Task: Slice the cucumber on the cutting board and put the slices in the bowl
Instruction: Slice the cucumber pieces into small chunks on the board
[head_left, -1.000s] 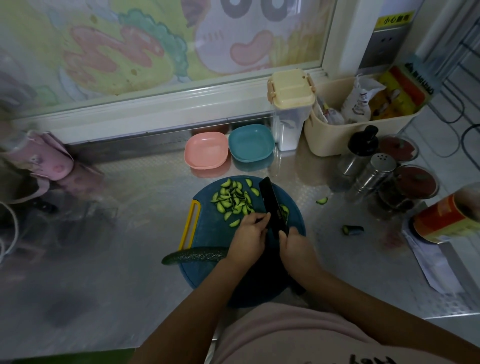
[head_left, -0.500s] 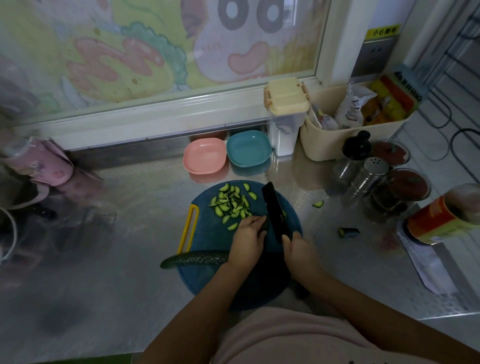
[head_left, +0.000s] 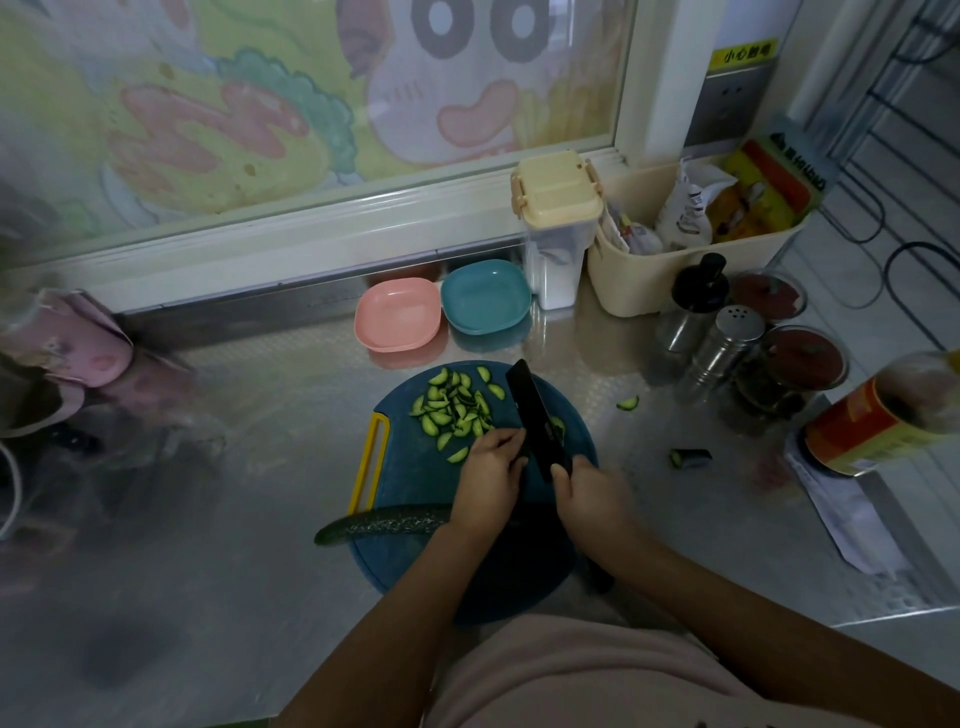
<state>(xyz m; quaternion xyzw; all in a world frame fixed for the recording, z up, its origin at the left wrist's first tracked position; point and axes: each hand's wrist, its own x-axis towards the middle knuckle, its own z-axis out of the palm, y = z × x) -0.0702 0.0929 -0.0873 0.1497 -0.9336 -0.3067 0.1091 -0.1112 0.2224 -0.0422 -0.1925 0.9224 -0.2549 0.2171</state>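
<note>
A round blue cutting board (head_left: 410, 483) with a yellow handle lies on the steel counter. Several green cucumber slices (head_left: 453, 410) are heaped at its far side. A long dark cucumber piece (head_left: 382, 522) lies across the board's left edge, sticking out over the counter. My left hand (head_left: 488, 480) is curled over a cucumber piece beside the blade; that piece is hidden under the fingers. My right hand (head_left: 589, 496) grips the handle of a black knife (head_left: 535, 421), whose blade points away from me. A pink bowl (head_left: 397, 313) and a blue bowl (head_left: 485, 296) stand empty behind the board.
A stray slice (head_left: 627, 402) and a cucumber end (head_left: 690, 458) lie on the counter to the right. Shakers (head_left: 719, 343), jars (head_left: 797, 364), an orange can (head_left: 878, 421), a beige basket (head_left: 691, 265) and a lidded container (head_left: 558, 228) crowd the right side. Pink cloth (head_left: 72, 338) sits at the left.
The view has shifted slightly. Both hands and the knife stay at the same spot on the board; no clear movement of the slices.
</note>
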